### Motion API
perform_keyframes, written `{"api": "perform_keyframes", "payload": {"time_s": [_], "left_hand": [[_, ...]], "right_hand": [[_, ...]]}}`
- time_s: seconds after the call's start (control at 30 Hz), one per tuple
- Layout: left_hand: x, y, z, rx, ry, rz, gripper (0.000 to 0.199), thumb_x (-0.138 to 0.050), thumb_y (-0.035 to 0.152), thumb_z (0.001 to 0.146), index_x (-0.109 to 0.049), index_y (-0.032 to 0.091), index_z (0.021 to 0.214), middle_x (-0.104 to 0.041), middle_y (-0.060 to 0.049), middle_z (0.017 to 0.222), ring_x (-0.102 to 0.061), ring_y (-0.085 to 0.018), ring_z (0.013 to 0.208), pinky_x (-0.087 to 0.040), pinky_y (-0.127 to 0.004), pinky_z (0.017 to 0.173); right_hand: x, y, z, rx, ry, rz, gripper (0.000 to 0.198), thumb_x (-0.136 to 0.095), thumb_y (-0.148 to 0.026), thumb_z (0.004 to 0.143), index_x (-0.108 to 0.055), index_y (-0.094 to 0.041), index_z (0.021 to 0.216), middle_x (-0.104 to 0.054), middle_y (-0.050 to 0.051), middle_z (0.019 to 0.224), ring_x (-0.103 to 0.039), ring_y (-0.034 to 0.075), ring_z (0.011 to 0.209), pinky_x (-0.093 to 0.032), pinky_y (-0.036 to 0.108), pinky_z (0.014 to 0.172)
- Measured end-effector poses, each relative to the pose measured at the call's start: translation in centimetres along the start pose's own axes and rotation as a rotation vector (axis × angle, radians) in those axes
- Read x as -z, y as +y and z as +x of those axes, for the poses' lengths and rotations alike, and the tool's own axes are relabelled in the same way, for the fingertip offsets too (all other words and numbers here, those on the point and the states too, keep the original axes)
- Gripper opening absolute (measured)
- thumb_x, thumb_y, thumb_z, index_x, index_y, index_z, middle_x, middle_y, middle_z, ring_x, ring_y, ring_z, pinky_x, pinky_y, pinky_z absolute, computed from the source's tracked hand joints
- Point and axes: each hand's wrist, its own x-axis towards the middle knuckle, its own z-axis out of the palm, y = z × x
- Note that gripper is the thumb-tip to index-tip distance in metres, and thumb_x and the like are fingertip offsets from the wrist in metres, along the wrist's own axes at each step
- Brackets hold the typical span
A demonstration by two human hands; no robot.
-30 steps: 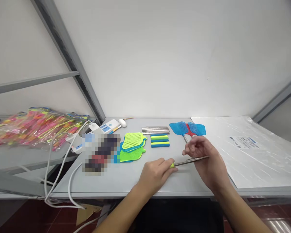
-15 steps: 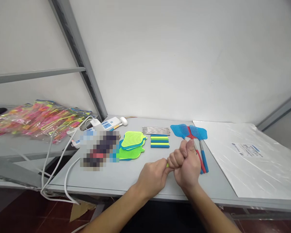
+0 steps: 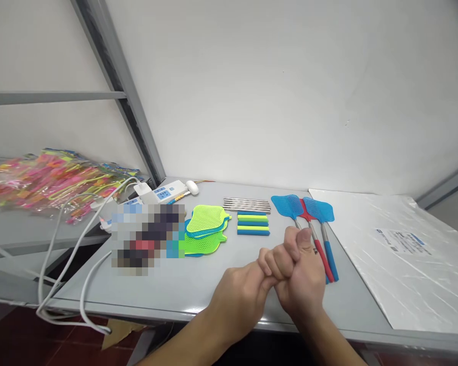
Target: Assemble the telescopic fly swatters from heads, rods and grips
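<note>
Low over the front of the table, my left hand (image 3: 242, 295) is closed, its fingertips pressed against my right fist. A yellow-green handle sleeve showed between the hands earlier; fingers hide it now. Wrapped tight with the thumb up, my right hand (image 3: 299, 274) grips what seems to be a metal rod (image 3: 315, 250), only its small tip showing beside the palm. Beyond the hands lie yellow-green and blue handle sleeves (image 3: 253, 223), a row of metal rods (image 3: 246, 205) and stacked fly swatter heads (image 3: 208, 219). Assembled fly swatters (image 3: 325, 239), blue and red, lie right of my right hand.
A white wrapped sheet (image 3: 366, 244) covers the table's right side. At left are a power strip (image 3: 164, 194), a white cable (image 3: 86, 284), a pixelated item (image 3: 148, 239) and bagged colourful goods (image 3: 64, 183). A metal frame post (image 3: 125, 96) rises behind.
Both hands sit slightly lower and closer together in view. The yellow-green bit between them has gone out of sight. The camera has shifted slightly.
</note>
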Motion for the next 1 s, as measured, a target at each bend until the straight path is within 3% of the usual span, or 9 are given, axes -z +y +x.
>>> {"api": "perform_keyframes", "payload": {"time_s": [0.13, 0.2, 0.3, 0.37, 0.47, 0.57, 0.73, 0.87, 1.0], "left_hand": [[0.1, -0.1, -0.1, 0.173, -0.012, -0.152, 0.023, -0.037, 0.026, 0.099, -0.057, 0.02, 0.087, -0.059, -0.001, 0.067, -0.052, -0.015, 0.056, -0.033, -0.027, 0.052], [0.3, -0.3, -0.1, 0.302, -0.01, -0.288, 0.022, -0.037, 0.029, 0.1, -0.055, 0.021, 0.091, -0.053, 0.001, 0.064, -0.046, -0.014, 0.055, -0.031, -0.026, 0.052], [0.4, -0.7, -0.1, 0.518, 0.028, -0.59, 0.023, -0.036, 0.039, 0.1, -0.051, 0.022, 0.098, -0.041, 0.006, 0.061, -0.036, -0.01, 0.049, -0.027, -0.023, 0.047], [0.4, -0.9, -0.2, 0.653, 0.083, -0.819, 0.024, -0.038, 0.045, 0.099, -0.048, 0.023, 0.098, -0.037, 0.008, 0.062, -0.03, -0.007, 0.043, -0.024, -0.021, 0.042], [0.4, -1.2, -0.5, 0.785, 0.191, -1.079, 0.021, -0.047, 0.045, 0.094, -0.045, 0.024, 0.095, -0.039, 0.009, 0.064, -0.029, -0.005, 0.039, -0.028, -0.02, 0.039], [0.5, -1.4, -1.0, 0.86, 0.27, -1.219, 0.018, -0.053, 0.038, 0.091, -0.045, 0.023, 0.095, -0.042, 0.009, 0.063, -0.034, -0.005, 0.042, -0.032, -0.02, 0.043], [0.9, -1.8, -1.4, 0.898, 0.362, -1.372, 0.021, -0.054, 0.041, 0.091, -0.046, 0.022, 0.091, -0.044, 0.009, 0.062, -0.035, -0.005, 0.043, -0.03, -0.02, 0.045], [1.0, -2.1, -1.3, 0.914, 0.431, -1.437, 0.033, -0.05, 0.052, 0.092, -0.046, 0.02, 0.085, -0.043, 0.008, 0.059, -0.035, -0.005, 0.041, -0.029, -0.021, 0.045], [1.0, -2.1, -1.2, 0.926, 0.435, -1.477, 0.037, -0.049, 0.055, 0.091, -0.045, 0.02, 0.082, -0.042, 0.008, 0.056, -0.034, -0.005, 0.04, -0.028, -0.022, 0.044]], "right_hand": [[0.0, 0.5, 0.7, -0.05, -0.097, -0.051, 0.045, -0.045, -0.056, 0.094, -0.042, -0.022, 0.065, -0.02, -0.012, 0.043, -0.018, 0.007, 0.04, -0.037, 0.026, 0.052], [0.2, 0.8, 1.5, -0.122, -0.172, -0.111, 0.035, -0.048, -0.053, 0.094, -0.049, -0.022, 0.077, -0.029, -0.01, 0.05, -0.03, 0.008, 0.045, -0.042, 0.027, 0.061], [0.7, 0.6, 3.1, -0.209, -0.259, -0.282, 0.034, -0.044, -0.058, 0.094, -0.051, -0.026, 0.103, -0.052, -0.003, 0.075, -0.053, 0.013, 0.069, -0.045, 0.027, 0.066], [1.0, 0.2, 4.5, -0.174, -0.27, -0.515, 0.037, -0.041, -0.058, 0.094, -0.05, -0.027, 0.112, -0.058, 0.002, 0.096, -0.058, 0.017, 0.091, -0.048, 0.03, 0.075], [1.3, 0.0, 7.2, -0.016, -0.335, -1.054, 0.032, -0.037, -0.049, 0.098, -0.053, -0.024, 0.112, -0.06, 0.004, 0.109, -0.057, 0.019, 0.105, -0.045, 0.036, 0.092], [1.6, 1.3, 9.7, 0.136, -0.539, -1.48, 0.031, -0.039, -0.039, 0.098, -0.057, -0.018, 0.112, -0.06, 0.011, 0.111, -0.057, 0.023, 0.105, -0.046, 0.041, 0.092], [1.4, 4.6, 12.1, 0.232, -0.813, -1.606, 0.044, -0.059, -0.034, 0.089, -0.055, -0.018, 0.13, -0.049, 0.017, 0.138, -0.043, 0.032, 0.128, -0.033, 0.051, 0.106], [1.5, 6.3, 12.7, 0.315, -1.052, -1.795, 0.058, -0.052, -0.047, 0.092, -0.043, -0.019, 0.143, -0.035, 0.015, 0.153, -0.028, 0.033, 0.141, -0.03, 0.053, 0.109], [2.0, 6.8, 12.4, 0.418, -1.108, -1.87, 0.052, -0.039, -0.046, 0.098, -0.045, -0.017, 0.141, -0.041, 0.015, 0.149, -0.037, 0.031, 0.136, -0.035, 0.05, 0.105]]}}
